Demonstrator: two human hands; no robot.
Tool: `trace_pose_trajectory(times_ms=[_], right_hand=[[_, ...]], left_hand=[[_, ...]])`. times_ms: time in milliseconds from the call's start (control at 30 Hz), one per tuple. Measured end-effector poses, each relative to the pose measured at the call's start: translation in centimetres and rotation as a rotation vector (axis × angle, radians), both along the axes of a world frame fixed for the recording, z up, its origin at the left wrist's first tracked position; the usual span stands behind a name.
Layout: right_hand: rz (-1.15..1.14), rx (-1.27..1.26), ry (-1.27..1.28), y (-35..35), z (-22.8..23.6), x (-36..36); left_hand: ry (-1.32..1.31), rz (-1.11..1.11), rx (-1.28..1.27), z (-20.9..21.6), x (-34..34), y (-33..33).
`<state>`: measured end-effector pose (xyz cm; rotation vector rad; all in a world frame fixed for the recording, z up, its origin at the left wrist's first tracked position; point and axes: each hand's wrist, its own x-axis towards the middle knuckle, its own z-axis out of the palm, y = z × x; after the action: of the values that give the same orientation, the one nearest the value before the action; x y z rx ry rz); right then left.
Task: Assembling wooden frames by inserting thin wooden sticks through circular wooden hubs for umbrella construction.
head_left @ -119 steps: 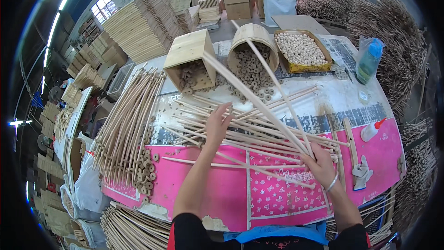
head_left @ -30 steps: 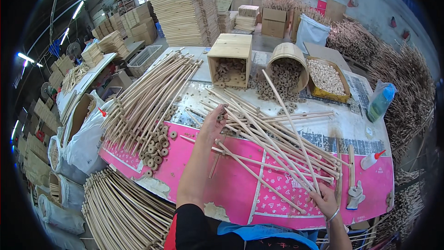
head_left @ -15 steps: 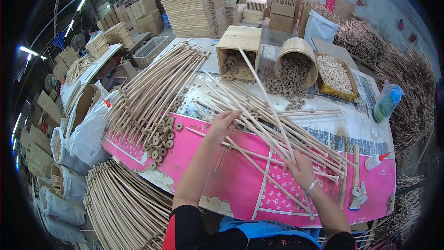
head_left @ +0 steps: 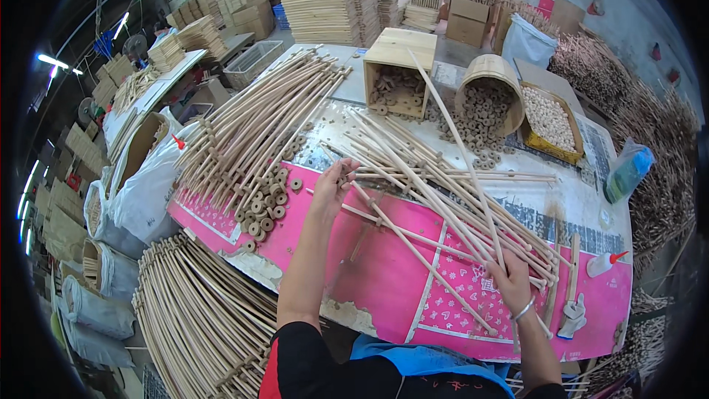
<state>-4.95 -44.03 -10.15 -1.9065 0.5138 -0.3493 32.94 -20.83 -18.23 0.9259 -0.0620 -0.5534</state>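
Note:
My right hand [head_left: 509, 281], a bracelet on its wrist, is closed round pale wooden sticks [head_left: 459, 140]. One long stick points up and away toward the open wooden box; others slant to the far left. My left hand [head_left: 334, 181] is raised over the table's near part, left of the sticks, with fingers pinched together. What lies between its fingers is too small to make out. Beneath and beyond the right hand lies a loose heap of sticks [head_left: 509, 229] with rounded ends. Small wooden rings [head_left: 258, 222] are piled to the left of my left hand.
A larger stick pile [head_left: 251, 118] covers the left side. Behind stand a wooden box [head_left: 399, 48] and a tipped barrel [head_left: 491, 66] of rings, and a yellow tray [head_left: 550, 149] of pale beads. A glue bottle [head_left: 602, 264] and a glove [head_left: 573, 318] lie at right.
My left hand has moved left and slightly up, away from the sticks. My right hand, with its sticks, has shifted a little right and down in the picture. The whole view has turned slightly.

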Motion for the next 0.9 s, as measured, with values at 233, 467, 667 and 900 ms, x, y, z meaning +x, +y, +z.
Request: trace_pose_trajectory(times_ms=[233, 467, 667, 900], right_hand=[[-0.032, -0.171, 0.095, 2.2, -2.0, -4.2], [-0.032, -0.22, 0.127, 2.5, -3.4, -4.9], [-0.026, -0.291, 0.101, 3.0, -2.6, -3.2], [-0.078, -0.235, 0.028, 2.0, -1.4, 5.1]], left_hand=[[0.05, 0.063, 0.002, 0.0, -0.4, -0.6], [0.003, 0.076, -0.049, 1.0, -1.4, -1.4], [-0.154, 0.007, 0.103, 2.5, -3.3, -2.2], [-0.222, -0.194, 0.12, 2.7, -7.4, -6.5]])
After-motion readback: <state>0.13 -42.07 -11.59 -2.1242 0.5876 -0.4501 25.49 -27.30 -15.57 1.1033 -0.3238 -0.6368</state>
